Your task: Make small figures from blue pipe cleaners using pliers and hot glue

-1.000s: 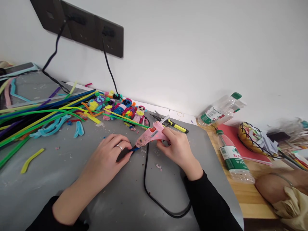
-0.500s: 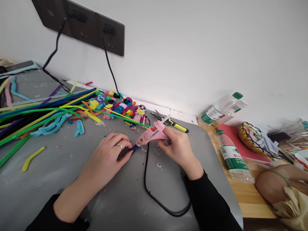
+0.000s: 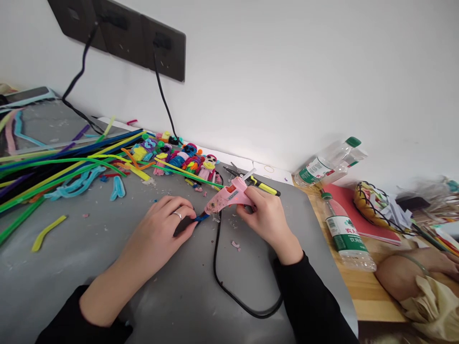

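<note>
My right hand (image 3: 265, 217) is closed around the handle of a pink hot glue gun (image 3: 226, 197), a clear glue stick (image 3: 250, 174) jutting from its back end. The gun's tip points down and left, at a blue pipe cleaner piece (image 3: 202, 218). That piece is pinched between the thumb and fingers of my left hand (image 3: 168, 224), which wears a ring; most of it is hidden by the fingers. The gun's black cord (image 3: 216, 267) loops over the grey mat (image 3: 172, 296) below. Small pipe cleaner dolls (image 3: 208, 167) lie in a row behind the gun.
Long coloured pipe cleaners (image 3: 71, 162) spread over the left side. Yellow-handled pliers (image 3: 263, 185) lie behind my right hand. Plastic bottles (image 3: 346, 234), a red folder (image 3: 376, 231) and a basket (image 3: 369, 203) are at the right, beside another person's arm (image 3: 401, 277). Wall sockets (image 3: 143, 43) are above.
The glue gun's tip has shifted slightly and more of the blue piece shows beneath it. My left hand keeps its pinch. The other person's arm at the right has moved a little.
</note>
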`<state>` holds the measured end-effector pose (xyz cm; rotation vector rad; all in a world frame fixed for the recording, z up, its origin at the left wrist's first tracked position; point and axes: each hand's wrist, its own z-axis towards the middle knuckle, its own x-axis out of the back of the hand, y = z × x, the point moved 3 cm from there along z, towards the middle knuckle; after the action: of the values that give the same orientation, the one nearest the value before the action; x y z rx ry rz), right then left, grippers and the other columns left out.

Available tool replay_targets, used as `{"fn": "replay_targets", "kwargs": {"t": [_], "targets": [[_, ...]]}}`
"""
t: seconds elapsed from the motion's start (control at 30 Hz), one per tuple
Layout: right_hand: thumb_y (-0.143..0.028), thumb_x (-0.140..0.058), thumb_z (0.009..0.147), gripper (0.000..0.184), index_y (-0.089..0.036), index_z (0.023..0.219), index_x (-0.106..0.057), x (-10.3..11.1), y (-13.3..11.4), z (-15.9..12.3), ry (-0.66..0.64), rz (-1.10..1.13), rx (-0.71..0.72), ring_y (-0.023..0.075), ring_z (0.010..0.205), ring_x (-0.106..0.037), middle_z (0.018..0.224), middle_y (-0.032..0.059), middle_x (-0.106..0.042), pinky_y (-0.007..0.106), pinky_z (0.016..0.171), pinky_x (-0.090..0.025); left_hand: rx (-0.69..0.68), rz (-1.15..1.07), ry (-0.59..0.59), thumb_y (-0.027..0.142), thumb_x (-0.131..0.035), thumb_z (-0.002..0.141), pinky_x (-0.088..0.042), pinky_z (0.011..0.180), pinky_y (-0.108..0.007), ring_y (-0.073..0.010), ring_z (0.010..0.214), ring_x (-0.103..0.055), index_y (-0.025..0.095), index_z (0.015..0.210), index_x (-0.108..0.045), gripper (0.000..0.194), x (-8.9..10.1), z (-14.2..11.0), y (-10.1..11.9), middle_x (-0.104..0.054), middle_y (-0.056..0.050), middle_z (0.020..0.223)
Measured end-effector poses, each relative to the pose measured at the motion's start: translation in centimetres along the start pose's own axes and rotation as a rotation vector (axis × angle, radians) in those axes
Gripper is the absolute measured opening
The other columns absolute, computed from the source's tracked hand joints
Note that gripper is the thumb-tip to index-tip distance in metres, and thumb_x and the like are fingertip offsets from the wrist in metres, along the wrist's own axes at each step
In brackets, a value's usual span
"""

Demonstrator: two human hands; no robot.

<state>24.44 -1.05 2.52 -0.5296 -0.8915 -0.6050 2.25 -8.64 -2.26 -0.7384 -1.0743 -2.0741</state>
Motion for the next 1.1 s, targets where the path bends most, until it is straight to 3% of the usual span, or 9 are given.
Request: {"fn": "replay_targets", "kwargs": {"t": [1.1], "targets": [[-0.013, -0.051, 0.075, 0.014, -0.024, 0.07, -0.043, 0.47, 1.0, -0.06, -0.006, -0.041, -0.041, 0.013, 0.053, -0.037, 0.06, -0.0046, -0.044, 0.025, 0.054, -0.026, 0.007, 0.006, -0.014, 0.023, -0.052, 0.099, -0.049, 0.089, -0.042, -0.0247, 0.098, -0.061, 0.021, 0.091, -0.063, 0.014, -0.05, -0.01, 0.04, -0.069, -0.005, 0.102]]}}
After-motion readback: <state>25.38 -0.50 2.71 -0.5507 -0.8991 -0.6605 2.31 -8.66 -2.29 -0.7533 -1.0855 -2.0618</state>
